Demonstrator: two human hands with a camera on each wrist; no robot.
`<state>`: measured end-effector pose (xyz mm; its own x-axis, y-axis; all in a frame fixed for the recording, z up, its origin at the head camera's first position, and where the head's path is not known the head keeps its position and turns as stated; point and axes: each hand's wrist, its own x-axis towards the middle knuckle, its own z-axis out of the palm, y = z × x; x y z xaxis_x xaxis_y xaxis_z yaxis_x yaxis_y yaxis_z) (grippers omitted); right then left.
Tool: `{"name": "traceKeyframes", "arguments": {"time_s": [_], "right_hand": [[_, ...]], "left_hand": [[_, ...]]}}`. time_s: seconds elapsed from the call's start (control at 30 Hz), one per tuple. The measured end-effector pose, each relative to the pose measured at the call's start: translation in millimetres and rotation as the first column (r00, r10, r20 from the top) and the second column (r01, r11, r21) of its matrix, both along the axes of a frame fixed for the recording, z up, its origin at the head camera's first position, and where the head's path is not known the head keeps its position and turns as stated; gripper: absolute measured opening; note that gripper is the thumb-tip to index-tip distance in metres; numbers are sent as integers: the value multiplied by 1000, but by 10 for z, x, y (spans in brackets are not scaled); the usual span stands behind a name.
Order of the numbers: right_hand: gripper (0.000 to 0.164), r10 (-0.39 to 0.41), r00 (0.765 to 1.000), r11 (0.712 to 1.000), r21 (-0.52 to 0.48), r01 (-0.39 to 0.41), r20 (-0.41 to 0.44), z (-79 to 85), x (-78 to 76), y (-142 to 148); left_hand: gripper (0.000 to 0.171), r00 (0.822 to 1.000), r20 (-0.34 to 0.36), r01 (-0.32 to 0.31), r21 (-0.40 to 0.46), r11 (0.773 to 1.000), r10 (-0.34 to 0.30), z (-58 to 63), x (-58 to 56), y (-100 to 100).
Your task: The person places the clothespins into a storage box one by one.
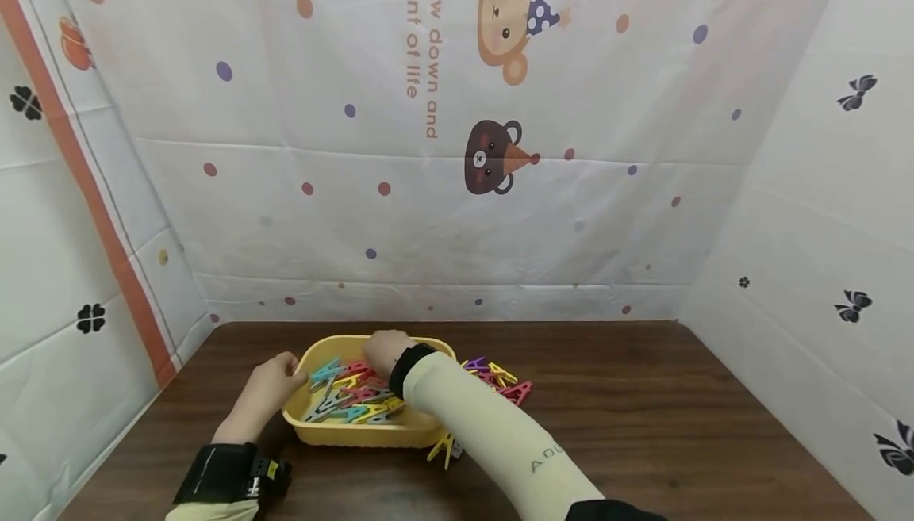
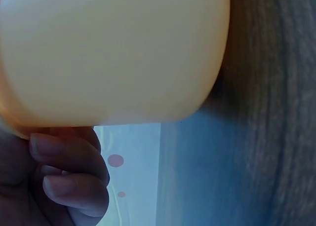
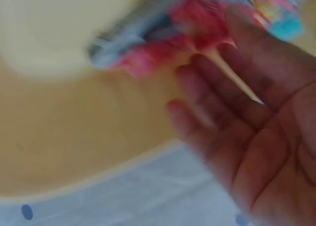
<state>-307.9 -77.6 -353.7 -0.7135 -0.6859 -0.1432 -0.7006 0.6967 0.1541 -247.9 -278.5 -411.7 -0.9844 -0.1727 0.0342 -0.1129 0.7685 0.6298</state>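
While the desk (image 1: 664, 418) spread beneath both hands, the yellow tub (image 1: 364, 436) stood on it, beside the left and under the right. Left hand (image 1: 263, 396): fingers curled at the rim, gripping it. Right hand (image 1: 386, 350): inside, fingers loosely spread by the heaped clothespins (image 1: 357, 394); blur hid whether it had hold of any. Loose clips (image 1: 503, 378) lay beyond the right wrist. Steady rim pressure seemed best against skidding; fingertips worked in gently, likeliest to part the tangle without spilling.
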Motion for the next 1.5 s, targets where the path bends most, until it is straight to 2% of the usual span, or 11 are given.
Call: {"name": "traceKeyframes", "arguments": {"time_s": [0.13, 0.23, 0.3, 0.37, 0.5, 0.63, 0.77, 0.9, 1.1, 1.27, 1.5], "right_hand": [[11, -35, 995, 996, -75, 42, 98, 269, -66, 50], [22, 21, 991, 991, -137, -4, 129, 467, -78, 202], [24, 66, 990, 982, -186, -41, 129, 567, -51, 369], [22, 120, 985, 964, -250, -87, 120, 625, -24, 575], [20, 213, 973, 912, -376, -166, 86, 657, 39, 1014], [19, 252, 968, 875, -429, -222, 13, 579, 103, 1405], [13, 279, 960, 869, -418, -264, -25, 413, 180, 1694], [10, 308, 950, 884, -385, -266, 50, 183, 253, 1883], [17, 285, 942, 916, -341, -212, 179, -136, 325, 2002], [19, 262, 946, 922, -339, -187, 191, -287, 332, 2028], [19, 231, 951, 930, -333, -154, 206, -415, 317, 2031]], "left_hand": [[16, 1000, -10, -4, -7, 1000, 4, 26, -5, -11], [16, 1000, -7, -9, -12, 1000, 9, 31, -16, -19], [16, 1000, -10, -14, -15, 1000, 14, 25, -23, -22], [16, 1000, -6, -18, -11, 1000, 18, 26, -25, -23], [16, 1000, -8, -15, -12, 1000, 15, 38, -39, -24], [16, 1000, -5, -23, -20, 1000, 23, 74, -66, -36], [16, 999, 5, -33, -21, 999, 33, 105, -79, -44], [17, 999, 10, -32, -16, 999, 32, 98, -70, -36], [17, 1000, 0, -20, 2, 1000, 20, 40, -43, -5], [17, 1000, 8, -21, 2, 1000, 21, -11, -29, 1], [15, 1000, 8, -8, 6, 1000, 8, -26, -15, 4]]}}
